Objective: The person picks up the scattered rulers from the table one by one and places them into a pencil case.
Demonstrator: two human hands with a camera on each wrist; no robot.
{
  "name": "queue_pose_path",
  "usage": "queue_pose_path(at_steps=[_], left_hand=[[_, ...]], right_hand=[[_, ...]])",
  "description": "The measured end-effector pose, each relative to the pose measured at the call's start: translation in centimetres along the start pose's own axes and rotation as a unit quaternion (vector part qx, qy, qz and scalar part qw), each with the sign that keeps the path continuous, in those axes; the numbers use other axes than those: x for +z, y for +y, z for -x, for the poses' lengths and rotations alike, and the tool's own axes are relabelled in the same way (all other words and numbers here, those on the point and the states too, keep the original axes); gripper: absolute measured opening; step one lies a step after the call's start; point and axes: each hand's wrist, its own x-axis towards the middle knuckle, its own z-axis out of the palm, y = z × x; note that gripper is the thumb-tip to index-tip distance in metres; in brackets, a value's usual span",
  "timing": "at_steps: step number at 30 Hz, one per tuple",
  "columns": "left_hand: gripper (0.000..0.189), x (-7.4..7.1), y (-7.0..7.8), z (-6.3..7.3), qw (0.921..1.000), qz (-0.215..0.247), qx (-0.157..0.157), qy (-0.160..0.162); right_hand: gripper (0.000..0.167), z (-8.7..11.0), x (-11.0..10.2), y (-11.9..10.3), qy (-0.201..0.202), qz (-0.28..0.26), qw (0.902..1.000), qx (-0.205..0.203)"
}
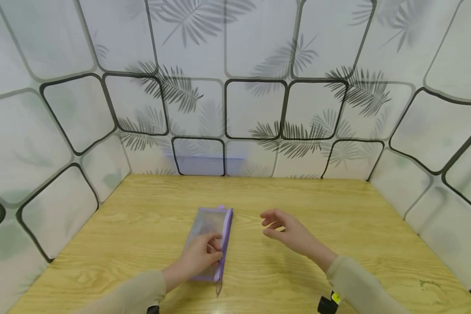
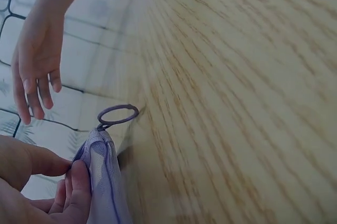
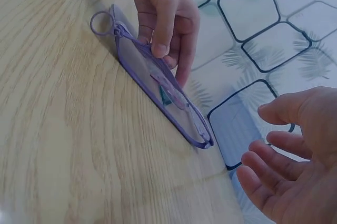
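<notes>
A flat translucent pouch (image 1: pixel 212 220) with purple edging lies lengthwise on the table, left of the middle. My left hand (image 1: pixel 200 255) rests over it and pinches its purple zipper edge between thumb and fingers, as the left wrist view also shows. A purple ring (image 2: pixel 118 114) hangs from the near end of the pouch. In the right wrist view a small teal piece (image 3: pixel 165 97) and something pinkish show inside the pouch. To the right of it, my right hand (image 1: pixel 286 231) hovers over the table, fingers loosely bent and holding nothing.
The wooden table (image 1: pixel 318 196) runs back to a pale wall covering (image 1: pixel 255 109) with dark rounded outlines and leaf prints. The same covering closes off the left and right sides. A black device (image 1: pixel 327 304) sits at my right wrist.
</notes>
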Motion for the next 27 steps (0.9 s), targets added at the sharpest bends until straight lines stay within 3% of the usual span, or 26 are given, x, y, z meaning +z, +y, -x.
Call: queue_pose_path(at_steps=[12, 22, 24, 27], left_hand=[[0.047, -0.1, -0.2, -0.2, 0.998, -0.044, -0.001, -0.045], [0.036, -0.5, -0.2, -1.5, 0.9853, -0.098, 0.086, -0.11], [0.034, -0.7, -0.3, -1.7, 0.9791, -0.113, 0.114, -0.125], [0.034, -1.3, -0.2, -2.0, 0.9634, -0.146, 0.163, -0.155]], right_hand=[[0.042, 0.7, -0.6, 1.1, -0.019, -0.004, 0.9998, 0.005], [0.039, 2.7, -1.6, 2.6, -0.004, 0.017, 0.9999, -0.001], [0.04, 3.0, -1.7, 2.8, -0.003, 0.017, 0.9999, 0.0], [0.041, 3.3, -1.8, 3.0, 0.001, 0.023, 0.9997, 0.001]])
